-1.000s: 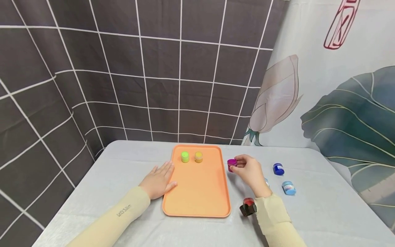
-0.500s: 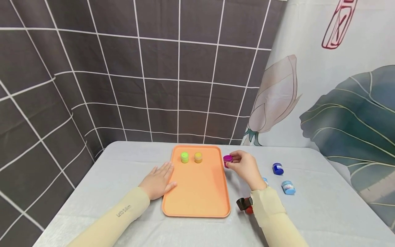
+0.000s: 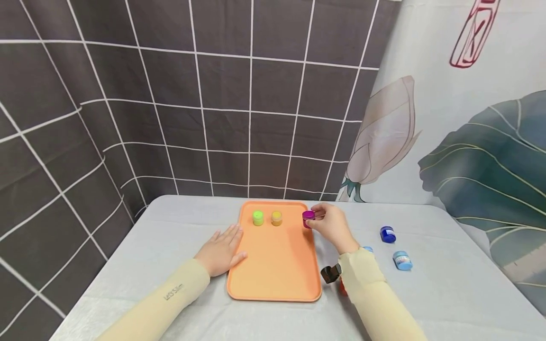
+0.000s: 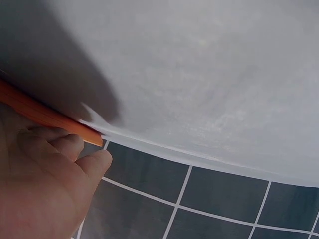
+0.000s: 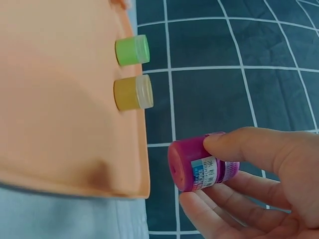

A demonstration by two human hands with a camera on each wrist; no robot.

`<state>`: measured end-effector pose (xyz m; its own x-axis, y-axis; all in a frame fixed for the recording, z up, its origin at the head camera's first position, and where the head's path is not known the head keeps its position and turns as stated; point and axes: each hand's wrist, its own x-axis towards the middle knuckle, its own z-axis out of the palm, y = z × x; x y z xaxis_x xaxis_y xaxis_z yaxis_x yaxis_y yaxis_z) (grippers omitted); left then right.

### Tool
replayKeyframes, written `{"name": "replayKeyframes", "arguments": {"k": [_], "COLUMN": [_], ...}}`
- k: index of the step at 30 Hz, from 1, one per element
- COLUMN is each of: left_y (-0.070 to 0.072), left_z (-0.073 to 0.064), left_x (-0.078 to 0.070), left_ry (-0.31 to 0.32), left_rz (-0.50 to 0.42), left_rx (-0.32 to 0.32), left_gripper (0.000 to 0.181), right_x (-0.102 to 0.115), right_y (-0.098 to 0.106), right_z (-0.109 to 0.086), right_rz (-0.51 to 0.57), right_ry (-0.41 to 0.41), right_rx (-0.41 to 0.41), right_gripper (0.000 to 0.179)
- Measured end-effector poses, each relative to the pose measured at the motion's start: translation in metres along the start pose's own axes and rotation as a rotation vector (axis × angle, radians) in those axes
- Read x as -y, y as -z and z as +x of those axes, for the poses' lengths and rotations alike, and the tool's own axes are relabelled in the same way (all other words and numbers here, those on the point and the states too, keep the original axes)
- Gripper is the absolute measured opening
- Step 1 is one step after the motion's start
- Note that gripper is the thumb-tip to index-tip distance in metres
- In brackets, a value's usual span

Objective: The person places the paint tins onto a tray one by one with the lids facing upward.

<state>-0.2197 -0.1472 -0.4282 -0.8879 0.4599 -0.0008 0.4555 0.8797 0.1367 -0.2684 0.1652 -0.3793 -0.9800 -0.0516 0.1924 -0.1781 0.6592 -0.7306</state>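
Between thumb and fingers, my right hand (image 3: 334,227) pinches a small magenta paint jar (image 5: 187,164), a printed label on its side. In the head view that jar overlaps the right rim of the orange tray (image 3: 273,265), near the far corner; the right wrist view shows it raised above the tray's surface. Flat and with fingers straight, my left hand (image 3: 219,251) rests on the tray's left edge. A green jar (image 3: 258,218) and a yellow jar (image 3: 276,218) stand side by side at the tray's far end.
Right of the tray, a dark blue jar (image 3: 387,234) and a light blue jar (image 3: 403,260) lie on the white-covered table (image 3: 448,293). My right forearm partly hides another light blue jar (image 3: 368,249) and a red jar (image 3: 343,288). A dark tile-patterned curtain (image 3: 222,123) hangs behind.
My right hand has carried the magenta jar leftward and slightly away from me, from beside the tray to over its right rim. The left hand has stayed in place.
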Motion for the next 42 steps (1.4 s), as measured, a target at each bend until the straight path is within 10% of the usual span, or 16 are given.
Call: {"name": "replayKeyframes", "arguments": {"k": [42], "left_y": [-0.003], "left_z": [0.0], "left_x": [0.002], "left_ry": [-0.032], "left_rz": [-0.02], "left_rx": [-0.042], "left_gripper": [0.07], "right_x": [0.002], "right_y": [-0.05], "right_z": [0.031], "right_rz": [0.058], "right_ry": [-0.092], "right_rx": [0.038], "right_gripper": [0.034]}}
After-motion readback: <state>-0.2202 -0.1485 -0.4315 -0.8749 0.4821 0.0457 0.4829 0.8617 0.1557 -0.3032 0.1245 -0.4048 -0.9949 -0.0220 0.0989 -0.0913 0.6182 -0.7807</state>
